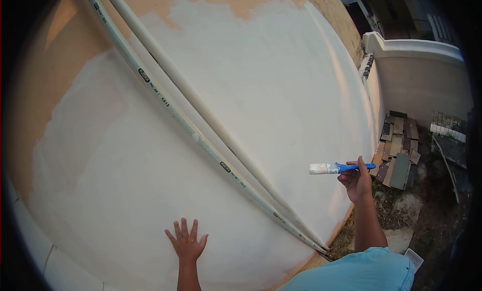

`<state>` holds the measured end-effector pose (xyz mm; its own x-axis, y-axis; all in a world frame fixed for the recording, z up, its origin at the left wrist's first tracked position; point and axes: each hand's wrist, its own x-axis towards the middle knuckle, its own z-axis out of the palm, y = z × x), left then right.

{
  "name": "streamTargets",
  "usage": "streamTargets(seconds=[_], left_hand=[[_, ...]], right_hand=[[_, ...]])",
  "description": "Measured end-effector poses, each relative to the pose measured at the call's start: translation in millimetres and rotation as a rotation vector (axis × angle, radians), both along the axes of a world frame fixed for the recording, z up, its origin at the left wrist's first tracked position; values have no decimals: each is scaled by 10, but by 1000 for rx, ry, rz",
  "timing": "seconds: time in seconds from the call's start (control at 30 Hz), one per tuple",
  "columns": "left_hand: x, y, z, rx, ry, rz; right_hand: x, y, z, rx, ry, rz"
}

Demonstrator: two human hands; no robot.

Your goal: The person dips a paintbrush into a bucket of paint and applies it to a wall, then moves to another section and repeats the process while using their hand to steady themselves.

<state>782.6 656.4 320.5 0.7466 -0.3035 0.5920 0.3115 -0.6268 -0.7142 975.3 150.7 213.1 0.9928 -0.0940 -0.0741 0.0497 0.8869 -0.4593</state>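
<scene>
My right hand point(356, 180) grips a paintbrush point(346, 168) by its blue handle, with the white-coated bristles pointing left over the wall. Flat against the wall point(271, 95), or close over it, my left hand point(187, 239) has its fingers spread and holds nothing. White paint covers most of this wall, while orange-tan shows along its upper and left edges. Two pipes run diagonally down the wall between my hands: a printed PVC pipe point(165, 101) and a plain whitish pipe point(201, 107) beside it.
A stack of tiles or boards point(399, 145) lies on the ground to the right. Behind it stands a low boundary wall point(422, 82) with a white cap. Dirt and a concrete slab point(399, 239) are near my right arm, beside a small white container point(414, 258).
</scene>
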Motion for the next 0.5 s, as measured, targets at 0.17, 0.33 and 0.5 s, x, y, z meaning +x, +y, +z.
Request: streamTargets(seconds=[0.17, 0.33, 0.5], left_hand=[[-1223, -429, -306, -793, 442, 297], [-3079, -1122, -1263, -1363, 271, 246], [-4893, -2610, -2308, -1750, -233, 565]], right_hand=[[-430, 175, -163, -120, 4, 289], [-1244, 817, -424, -293, 87, 785], [-2294, 1497, -600, -544, 120, 1282]])
